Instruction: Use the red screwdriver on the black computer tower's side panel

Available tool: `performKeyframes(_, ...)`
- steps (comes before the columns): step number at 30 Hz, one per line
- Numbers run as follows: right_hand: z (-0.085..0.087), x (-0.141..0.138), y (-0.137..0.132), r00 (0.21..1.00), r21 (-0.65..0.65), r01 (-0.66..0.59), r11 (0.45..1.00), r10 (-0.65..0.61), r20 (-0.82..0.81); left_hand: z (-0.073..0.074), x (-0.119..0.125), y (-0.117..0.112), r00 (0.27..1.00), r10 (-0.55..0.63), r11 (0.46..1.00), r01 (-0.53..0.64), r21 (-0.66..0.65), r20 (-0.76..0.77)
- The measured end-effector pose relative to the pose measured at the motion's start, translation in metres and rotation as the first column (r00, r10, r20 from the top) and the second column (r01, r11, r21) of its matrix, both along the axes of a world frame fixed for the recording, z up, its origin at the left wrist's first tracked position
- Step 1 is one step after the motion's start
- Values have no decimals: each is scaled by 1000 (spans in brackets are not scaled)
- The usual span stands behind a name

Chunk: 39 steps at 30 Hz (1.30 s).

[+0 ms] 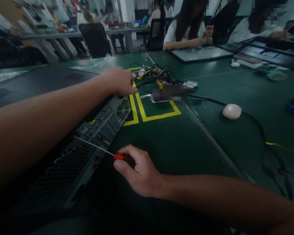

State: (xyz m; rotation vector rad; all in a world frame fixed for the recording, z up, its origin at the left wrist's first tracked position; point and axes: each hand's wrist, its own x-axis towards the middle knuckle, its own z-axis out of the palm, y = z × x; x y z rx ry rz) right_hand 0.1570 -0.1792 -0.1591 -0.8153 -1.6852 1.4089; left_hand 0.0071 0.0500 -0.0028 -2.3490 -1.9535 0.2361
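Observation:
A dark desktop computer case (105,122) lies tilted at the left, its metal back panel with vents and a fan grille facing right. My right hand (142,171) is closed around the red handle of a screwdriver (95,146). Its long thin shaft points left across the back panel, with the tip near the panel's upper edge. Stretched across the top of the case, my left hand (117,81) has its fingers curled at the far corner. What those fingers grip is hidden; a small red patch shows just beneath them.
Beyond the case lies a tangle of cables (156,75) by yellow tape markings (161,116). A white mouse-like object (232,111) sits near a black cable (257,125) on the green table (198,147). Across the table, people work at a flat panel (203,54).

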Motion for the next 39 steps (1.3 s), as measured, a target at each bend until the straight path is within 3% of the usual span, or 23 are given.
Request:
performKeyframes(9, -4, -1, -1, 1000, 90, -14, 996, 16, -17, 0, -2, 3, 998, 5, 1000, -4, -17, 58)
performKeyframes(16, 0, -1, 2, 996, -103, -87, 991, 83, -39, 1, -3, 1, 998, -5, 1000, 6, -21, 66)
performKeyframes(21, 1, -3, 2, 996, -123, -59, 991, 50, -79, 2, -2, 1, 998, -4, 1000, 5, -19, 66)
performKeyframes(30, -2, -5, 2, 996, -94, -23, 995, 14, -90, 2, 4, -6, 996, -17, 1000, 17, 6, -89)
performKeyframes(39, -6, -6, 0, 997, 28, 58, 998, -57, -51, 6, 2, -12, 998, -7, 997, 12, 78, -68)
